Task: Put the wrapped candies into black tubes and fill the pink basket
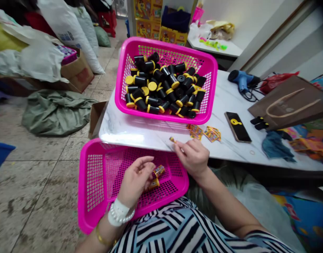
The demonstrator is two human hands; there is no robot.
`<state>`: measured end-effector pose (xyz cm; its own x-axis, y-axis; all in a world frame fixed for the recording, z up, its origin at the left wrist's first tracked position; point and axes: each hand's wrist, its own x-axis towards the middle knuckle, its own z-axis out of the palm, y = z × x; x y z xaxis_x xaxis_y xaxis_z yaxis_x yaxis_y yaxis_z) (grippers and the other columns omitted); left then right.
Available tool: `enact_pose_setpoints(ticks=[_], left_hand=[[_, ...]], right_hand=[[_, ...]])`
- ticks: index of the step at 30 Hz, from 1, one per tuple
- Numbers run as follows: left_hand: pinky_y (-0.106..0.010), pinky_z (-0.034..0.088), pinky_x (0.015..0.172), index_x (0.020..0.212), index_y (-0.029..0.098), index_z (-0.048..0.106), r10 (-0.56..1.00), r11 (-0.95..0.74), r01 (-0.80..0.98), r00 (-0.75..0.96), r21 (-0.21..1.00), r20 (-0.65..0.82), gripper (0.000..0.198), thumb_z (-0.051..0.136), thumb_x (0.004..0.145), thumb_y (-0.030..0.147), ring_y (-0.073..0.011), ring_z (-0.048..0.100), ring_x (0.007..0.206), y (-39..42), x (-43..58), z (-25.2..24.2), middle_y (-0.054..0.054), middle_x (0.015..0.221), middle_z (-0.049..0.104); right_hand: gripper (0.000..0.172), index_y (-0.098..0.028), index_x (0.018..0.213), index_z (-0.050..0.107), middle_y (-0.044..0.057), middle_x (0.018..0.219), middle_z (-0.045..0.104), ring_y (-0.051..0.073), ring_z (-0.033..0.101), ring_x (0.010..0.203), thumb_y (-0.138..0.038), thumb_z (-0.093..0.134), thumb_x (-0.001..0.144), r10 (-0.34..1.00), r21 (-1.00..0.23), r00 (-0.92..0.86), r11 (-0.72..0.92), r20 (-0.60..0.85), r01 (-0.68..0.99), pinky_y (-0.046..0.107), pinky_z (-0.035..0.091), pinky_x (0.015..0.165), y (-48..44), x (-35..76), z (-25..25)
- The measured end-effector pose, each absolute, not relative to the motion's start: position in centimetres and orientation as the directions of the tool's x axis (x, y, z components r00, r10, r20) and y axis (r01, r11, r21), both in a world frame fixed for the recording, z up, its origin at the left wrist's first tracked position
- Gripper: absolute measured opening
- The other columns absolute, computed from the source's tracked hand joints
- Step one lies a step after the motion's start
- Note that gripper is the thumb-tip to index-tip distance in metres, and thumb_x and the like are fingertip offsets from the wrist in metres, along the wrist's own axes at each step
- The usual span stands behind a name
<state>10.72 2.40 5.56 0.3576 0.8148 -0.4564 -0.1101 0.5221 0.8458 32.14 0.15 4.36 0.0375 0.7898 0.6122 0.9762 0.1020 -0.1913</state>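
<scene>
My right hand [194, 156] is closed in a pinch at the table's front edge. A small orange-yellow printed label [173, 140] sticks out of its fingertips, seen nearly edge-on. Over the lower pink basket [84, 182], my left hand [136, 179] is loosely curled, fingers apart, with nothing seen in it. Beside its fingertips in that basket are a canister in a printed wrapper [159, 171] and a second one [154, 183], partly hidden by the hand. Two small piles of printed labels, one left [195, 131] and one right [212, 134], lie just beyond my right hand.
An upper pink basket [165, 118] on the white table holds many black canisters [140, 81] with yellow lids. To the right are a phone [237, 127] with a yellow piece on it, a blue heat gun [243, 80], a brown paper bag [285, 102] and blue cloth [277, 147].
</scene>
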Motion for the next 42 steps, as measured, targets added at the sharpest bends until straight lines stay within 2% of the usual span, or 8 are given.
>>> enact_pose_setpoints(ticks=[6,10,13,16,20,29,33,42], left_hand=[[-0.018,0.038,0.049,0.091,0.014,0.072,0.875,0.394,-0.101,0.347,0.914,-0.339,0.026,0.075,0.077,0.035,-0.0067,0.047,0.052,3.0,10.8,4.6,0.001,0.065,0.062],[-0.021,0.043,0.056,0.082,0.013,0.073,0.856,0.364,-0.005,0.397,0.931,-0.332,0.020,0.074,0.076,0.032,-0.0102,0.055,0.060,3.2,9.5,4.5,-0.002,0.071,0.067],[-0.021,0.045,0.059,0.082,0.013,0.073,0.857,0.341,-0.009,0.415,0.940,-0.307,0.017,0.074,0.076,0.029,-0.0109,0.058,0.065,3.1,9.2,4.8,-0.003,0.075,0.069],[-0.019,0.043,0.052,0.089,0.016,0.069,0.926,0.311,-0.092,0.252,0.946,-0.280,0.019,0.073,0.078,0.030,-0.0085,0.054,0.057,2.5,9.4,5.3,0.001,0.069,0.064],[-0.019,0.041,0.048,0.081,0.017,0.070,0.975,0.184,-0.053,0.139,0.982,-0.175,0.015,0.067,0.084,0.031,-0.0077,0.050,0.050,1.1,9.3,6.0,0.002,0.062,0.061],[-0.022,0.051,0.060,0.096,0.019,0.075,0.999,0.003,0.058,0.039,0.998,-0.006,0.016,0.071,0.081,0.024,-0.0122,0.062,0.065,0.9,9.0,6.0,-0.002,0.078,0.070],[-0.024,0.053,0.068,0.086,0.018,0.077,0.995,-0.083,0.104,0.067,0.991,0.076,0.008,0.070,0.082,0.021,-0.0142,0.066,0.076,1.2,8.9,6.1,-0.004,0.082,0.071],[-0.025,0.054,0.073,0.081,0.019,0.077,0.996,-0.031,0.096,0.081,0.995,0.024,0.008,0.075,0.076,0.024,-0.0162,0.067,0.080,1.4,8.9,5.3,-0.006,0.087,0.072]], right_hand=[[0.020,-0.020,0.105,0.072,0.003,0.066,0.062,0.017,0.053,0.062,-0.024,0.066,0.087,0.821,-0.385,-0.102,0.368,0.561,0.846,0.031,0.045,0.060,-2.4,26.3,4.4],[0.034,-0.018,0.114,0.065,0.007,0.091,0.067,0.017,0.061,0.075,-0.036,0.068,0.085,0.964,-0.807,0.078,0.167,0.254,0.566,0.030,0.052,0.068,-2.1,26.5,4.8],[0.022,-0.017,0.091,0.065,0.001,0.071,0.062,0.012,0.055,0.058,-0.038,0.058,0.091,0.999,-0.945,0.011,-0.050,-0.049,0.322,0.023,0.045,0.053,-1.7,26.5,4.4],[0.033,-0.018,0.071,0.056,-0.004,0.056,0.047,0.008,0.042,0.049,-0.039,0.052,0.095,0.990,-0.956,0.125,-0.095,-0.062,0.277,0.021,0.034,0.046,-1.6,25.8,3.7],[0.032,-0.018,0.070,0.056,-0.004,0.057,0.044,0.009,0.040,0.053,-0.037,0.051,0.096,0.959,-0.949,0.275,-0.025,0.066,0.315,0.022,0.032,0.050,-1.8,24.8,3.3],[0.025,-0.017,0.071,0.059,-0.001,0.063,0.053,0.010,0.049,0.058,-0.025,0.054,0.094,0.929,-0.860,0.232,0.142,0.286,0.491,0.024,0.037,0.057,-1.6,24.2,3.8],[0.024,-0.017,0.070,0.059,-0.001,0.063,0.053,0.010,0.049,0.057,-0.022,0.055,0.093,0.915,-0.839,0.233,0.172,0.331,0.516,0.025,0.038,0.058,-1.3,24.2,3.9],[0.017,-0.016,0.077,0.061,0.003,0.069,0.056,0.013,0.053,0.063,-0.018,0.053,0.092,0.917,-0.773,0.072,0.285,0.391,0.566,0.026,0.041,0.059,-1.2,23.1,3.7]])
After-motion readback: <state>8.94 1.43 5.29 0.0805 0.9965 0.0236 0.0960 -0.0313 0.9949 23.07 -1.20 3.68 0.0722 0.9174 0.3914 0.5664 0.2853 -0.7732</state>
